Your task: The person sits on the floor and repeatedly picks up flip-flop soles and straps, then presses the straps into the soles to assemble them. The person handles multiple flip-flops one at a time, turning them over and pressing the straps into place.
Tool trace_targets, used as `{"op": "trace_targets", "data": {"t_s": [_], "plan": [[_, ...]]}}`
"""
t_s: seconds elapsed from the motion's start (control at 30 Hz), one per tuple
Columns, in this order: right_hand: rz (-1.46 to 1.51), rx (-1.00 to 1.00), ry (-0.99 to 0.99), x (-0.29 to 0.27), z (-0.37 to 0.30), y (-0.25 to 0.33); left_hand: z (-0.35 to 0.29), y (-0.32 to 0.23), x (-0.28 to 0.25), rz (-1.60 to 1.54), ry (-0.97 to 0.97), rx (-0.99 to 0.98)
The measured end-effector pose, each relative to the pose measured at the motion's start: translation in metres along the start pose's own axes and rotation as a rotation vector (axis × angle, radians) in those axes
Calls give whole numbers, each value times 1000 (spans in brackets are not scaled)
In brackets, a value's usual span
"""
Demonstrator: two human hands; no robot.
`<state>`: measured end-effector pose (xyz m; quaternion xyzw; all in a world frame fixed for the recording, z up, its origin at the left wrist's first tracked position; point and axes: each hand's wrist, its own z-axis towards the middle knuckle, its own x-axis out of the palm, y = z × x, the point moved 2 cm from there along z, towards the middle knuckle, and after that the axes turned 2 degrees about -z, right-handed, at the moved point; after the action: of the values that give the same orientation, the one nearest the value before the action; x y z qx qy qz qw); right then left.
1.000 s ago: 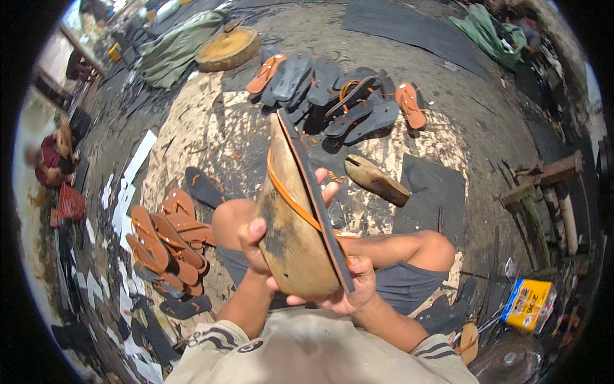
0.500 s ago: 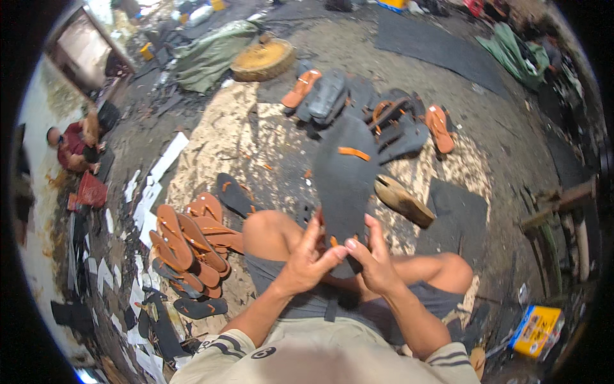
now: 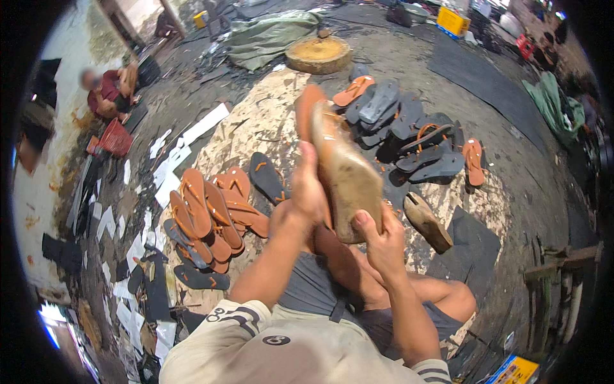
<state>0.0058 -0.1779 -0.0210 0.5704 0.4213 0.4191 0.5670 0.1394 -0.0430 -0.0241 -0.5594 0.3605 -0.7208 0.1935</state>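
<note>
Brown sandal [image 3: 307, 107], strap [image 3: 327, 126] over a wooden form [image 3: 352, 179], tilts above the lap [image 3: 306, 281]; right hand's grip [image 3: 385, 245] is closed on the heel, left hand's grip [image 3: 309, 194] meets the sole, how tightly I can't tell. Strapping looks done, the form yet inside; strapped sandals [image 3: 197, 214] lie beyond.

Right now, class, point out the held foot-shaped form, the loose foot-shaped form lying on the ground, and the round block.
Held foot-shaped form [image 3: 352, 180]: head view, middle of its pale side.
Loose foot-shaped form [image 3: 426, 219]: head view, middle of its upper side.
Round block [image 3: 318, 50]: head view, bare part of its top.
</note>
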Motion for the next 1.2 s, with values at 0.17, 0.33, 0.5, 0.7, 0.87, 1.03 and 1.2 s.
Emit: {"op": "trace_targets", "data": {"t_s": [0.17,0.33,0.5,0.7,0.87,1.03,1.2], "plan": [[-270,137,-9,-24,31,-70,70,-71,-189,715,-555,184],[-352,74,-175,-108,81,-153,-1,-136,-330,1214,-795,132],[-420,30,-1178,-307,173,-206,-74,-151,-263,1107,-553,93],[-686,421,-983,-398,225,-217,-80,-148,-154,928,-425,-40],[-672,-237,-1194,-354,214,-130,-33,-119,-109,817,-386,18],[-746,-516,-606,-246,115,-24,24,-26,-6,599,29,-138],[-595,-737,73,-119,-32,9,26,62,80,217,138,-523]]}}
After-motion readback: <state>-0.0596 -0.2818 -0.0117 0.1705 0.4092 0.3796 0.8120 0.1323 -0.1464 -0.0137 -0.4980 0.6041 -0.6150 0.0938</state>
